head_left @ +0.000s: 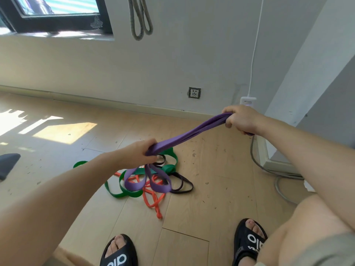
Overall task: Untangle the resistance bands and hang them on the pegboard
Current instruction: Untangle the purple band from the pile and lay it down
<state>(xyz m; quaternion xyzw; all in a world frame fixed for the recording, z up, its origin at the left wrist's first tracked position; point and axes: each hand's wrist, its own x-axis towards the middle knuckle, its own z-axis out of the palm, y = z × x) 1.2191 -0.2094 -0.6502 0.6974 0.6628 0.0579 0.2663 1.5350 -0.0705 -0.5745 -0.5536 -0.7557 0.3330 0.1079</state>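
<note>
1. Left hand (141, 151): fingers curled round a bunched stretch of wide, flat purple rubber resistance band (189, 134), above the tangle on the floor.
2. Right hand (242, 120): fist closed round the other end of the same purple stretch, higher and farther right, near the wall's white skirting.
3. Purple band between the two hands: pulled into a straight, folded strip rising from left hand to right hand.
4. Below the left hand: two purple loops hanging down, their lower ends lying on the pile.
5. Wide green rubber resistance band (123, 192): on the pale wooden plank floor (184, 250), looping out to the left under the left forearm and back behind the left hand, one part knotted just right of the purple loops.
6. Narrow orange rubber resistance band (153, 203): on the floor, threaded under the purple and green, its tail running toward the feet.
7. Thin black rubber resistance band (184, 186): on the floor at the right of the pile, crossing under the purple loops; whether truly knotted with them, cannot tell.
8. Grey braided loops (141, 18): hanging on the white wall at the top, well apart from the pile; hanging point out of frame.
9. Wall socket (194, 92) low on the wall; white plug box (247, 101) with white cable just behind the right hand.
10. Two feet in black slide sandals (247, 240) at the bottom edge, near the orange tail.
</note>
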